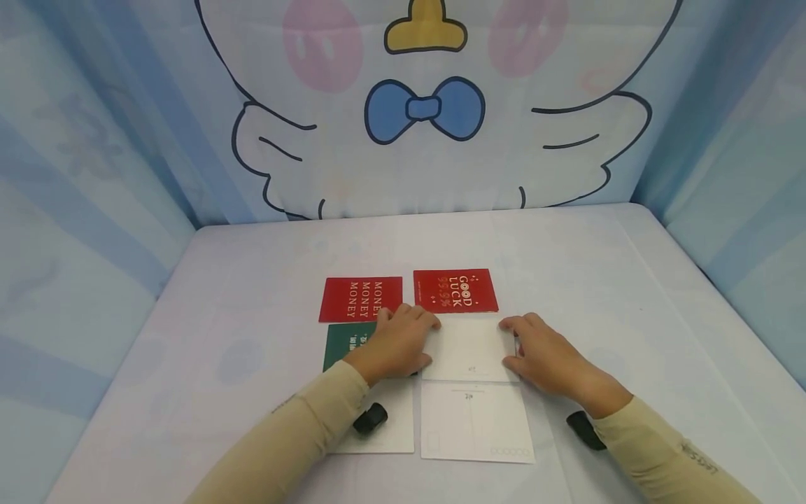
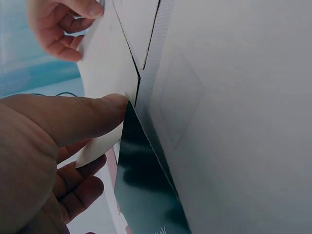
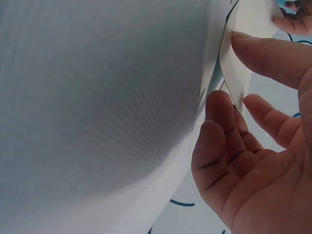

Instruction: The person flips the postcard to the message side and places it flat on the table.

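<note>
A white postcard (image 1: 469,350) lies between my two hands, plain side up with a small mark near its lower edge. My left hand (image 1: 398,341) pinches its left edge; in the left wrist view the thumb (image 2: 92,114) is on top and the fingers reach underneath. At the opposite edge my right hand (image 1: 546,355) grips it, and the right wrist view shows that thumb (image 3: 268,56) on the upper face. A green card (image 1: 343,343) is partly hidden by my left hand. Directly below the held postcard lies another white postcard (image 1: 475,427) with printed lines.
Two red cards form the back row: one reading MONEY (image 1: 352,299), the other GOOD LUCK (image 1: 456,290). Another white card (image 1: 397,434) lies front left, partly under my left forearm. All rest on a white-covered table (image 1: 252,280), with a cartoon-printed curtain (image 1: 428,175) behind.
</note>
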Available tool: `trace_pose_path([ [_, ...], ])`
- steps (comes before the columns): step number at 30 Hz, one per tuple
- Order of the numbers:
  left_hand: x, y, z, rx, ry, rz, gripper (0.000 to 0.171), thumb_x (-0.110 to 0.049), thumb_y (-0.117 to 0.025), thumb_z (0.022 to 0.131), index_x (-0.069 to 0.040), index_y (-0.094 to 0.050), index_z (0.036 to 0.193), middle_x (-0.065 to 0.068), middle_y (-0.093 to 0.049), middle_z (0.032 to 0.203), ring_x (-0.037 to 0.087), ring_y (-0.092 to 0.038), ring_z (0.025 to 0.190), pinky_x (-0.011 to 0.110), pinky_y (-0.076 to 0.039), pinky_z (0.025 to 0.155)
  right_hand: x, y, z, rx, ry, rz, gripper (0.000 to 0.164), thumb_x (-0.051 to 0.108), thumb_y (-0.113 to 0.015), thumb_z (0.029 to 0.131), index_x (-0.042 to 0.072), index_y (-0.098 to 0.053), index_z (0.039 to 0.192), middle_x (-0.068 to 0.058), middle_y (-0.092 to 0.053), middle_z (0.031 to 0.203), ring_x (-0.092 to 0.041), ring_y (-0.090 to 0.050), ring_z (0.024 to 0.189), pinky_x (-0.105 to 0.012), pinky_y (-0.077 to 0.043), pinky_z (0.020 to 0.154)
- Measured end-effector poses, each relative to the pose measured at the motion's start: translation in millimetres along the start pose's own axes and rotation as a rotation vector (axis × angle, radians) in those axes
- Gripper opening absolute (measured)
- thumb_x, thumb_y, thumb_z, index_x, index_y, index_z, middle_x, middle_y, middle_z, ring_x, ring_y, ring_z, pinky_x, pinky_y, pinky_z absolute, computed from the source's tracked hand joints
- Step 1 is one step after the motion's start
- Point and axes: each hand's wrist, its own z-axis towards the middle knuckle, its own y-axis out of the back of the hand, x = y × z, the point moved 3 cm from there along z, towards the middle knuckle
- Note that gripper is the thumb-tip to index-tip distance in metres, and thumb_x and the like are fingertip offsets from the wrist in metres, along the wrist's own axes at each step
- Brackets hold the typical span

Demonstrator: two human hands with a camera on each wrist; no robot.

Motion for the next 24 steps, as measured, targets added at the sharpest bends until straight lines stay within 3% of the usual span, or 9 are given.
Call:
trace_pose_path([
  [5, -1.5, 1.1, -1.7, -0.001, 0.008, 0.024, 0.06, -0.029, -0.084, 0.082, -0.017, -0.06, 0.135, 0.003, -0.056, 0.134, 0.022, -0.046, 0.125, 0.049, -0.036, 0.099, 0.7, -0.5, 0.9, 0.008, 0.005, -0.034, 0.056, 0.01, -0.078, 0.086, -0.005, -0.052, 0.134, -0.015, -0.053, 0.108, -0.021, -0.052, 0.085, -0.035, -0.051, 0.076],
  [10, -1.3, 0.7, -2.8, -0.014, 0.013, 0.034, 0.061, -0.029, -0.085, 0.081, -0.019, -0.061, 0.136, 0.002, -0.051, 0.141, 0.024, -0.041, 0.131, 0.049, -0.036, 0.101, 1.8, -0.1, 1.6, -0.013, 0.031, -0.067, 0.054, 0.01, -0.078, 0.086, -0.005, -0.054, 0.131, -0.023, -0.053, 0.121, -0.03, -0.056, 0.099, -0.048, -0.052, 0.091],
  [15, -2.8, 0.7, -3.8, -0.004, 0.009, 0.01, 0.054, -0.026, -0.083, 0.084, -0.018, -0.064, 0.133, 0.001, -0.058, 0.135, 0.022, -0.044, 0.127, 0.049, -0.036, 0.099, 3.2, 1.5, 1.4, -0.027, 0.063, -0.112, 0.048, 0.009, -0.078, 0.085, -0.002, -0.058, 0.128, -0.023, -0.055, 0.128, -0.039, -0.053, 0.114, -0.054, -0.047, 0.098],
  [24, -2.3, 0.3, -5.7, 0.023, 0.026, -0.035, 0.048, -0.024, -0.081, 0.085, -0.019, -0.067, 0.131, -0.001, -0.064, 0.129, 0.021, -0.047, 0.123, 0.047, -0.034, 0.098, 5.9, 1.8, 2.6, 0.02, 0.083, -0.157, 0.047, 0.012, -0.078, 0.086, -0.002, -0.061, 0.127, -0.016, -0.064, 0.121, -0.037, -0.057, 0.11, -0.053, -0.047, 0.097],
])
